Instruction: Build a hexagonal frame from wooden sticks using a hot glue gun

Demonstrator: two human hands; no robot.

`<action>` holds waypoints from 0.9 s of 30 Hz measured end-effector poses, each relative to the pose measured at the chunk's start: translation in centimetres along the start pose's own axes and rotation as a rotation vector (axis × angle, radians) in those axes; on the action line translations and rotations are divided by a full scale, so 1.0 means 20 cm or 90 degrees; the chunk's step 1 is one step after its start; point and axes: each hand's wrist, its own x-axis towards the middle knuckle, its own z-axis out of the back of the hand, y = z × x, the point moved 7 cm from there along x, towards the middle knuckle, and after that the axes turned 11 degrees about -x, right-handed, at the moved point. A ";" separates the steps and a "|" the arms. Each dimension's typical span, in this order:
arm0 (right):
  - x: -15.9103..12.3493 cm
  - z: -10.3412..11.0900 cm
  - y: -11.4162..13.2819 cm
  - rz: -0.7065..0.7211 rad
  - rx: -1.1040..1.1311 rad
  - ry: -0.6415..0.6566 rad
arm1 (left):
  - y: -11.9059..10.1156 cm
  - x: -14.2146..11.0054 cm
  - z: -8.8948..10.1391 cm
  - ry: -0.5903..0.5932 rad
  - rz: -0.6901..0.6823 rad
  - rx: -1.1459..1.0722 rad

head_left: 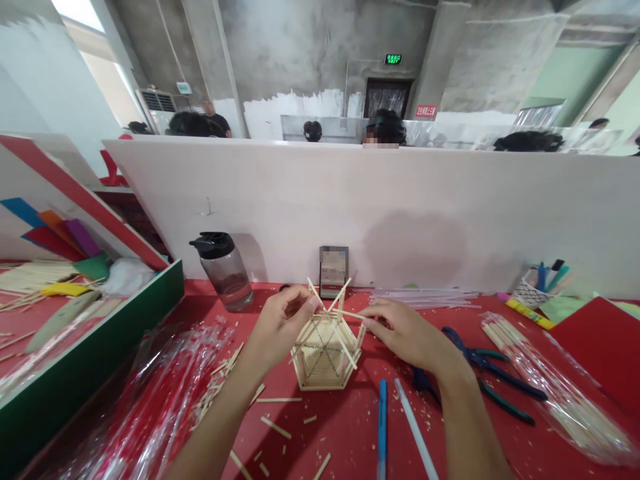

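Note:
A small six-sided frame built of thin wooden sticks (324, 385) stands on the red table in front of me. Its slatted base bears dark crossing lines, and several sticks meet at a raised point above it. At the upper left of this frame, my left hand (283, 323) is closed, thumb and fingertips pinched at one of the raised sticks (312, 288). From the right, my right hand (400, 330) pinches the outer end of a thin wooden stick (347, 313) that reaches toward the meeting point.
Cut stick pieces (276, 427) litter the table. A blue pen (383, 420), a white tube (415, 427) and pliers (487, 363) lie to the right, beside bagged sticks (545, 380). Behind stand a water bottle (225, 273), a phone (334, 270) and a white partition (310, 207).

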 end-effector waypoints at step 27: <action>0.04 0.05 0.03 -0.096 0.124 -0.118 | -0.07 -0.05 0.44 -0.243 -0.016 -0.726</action>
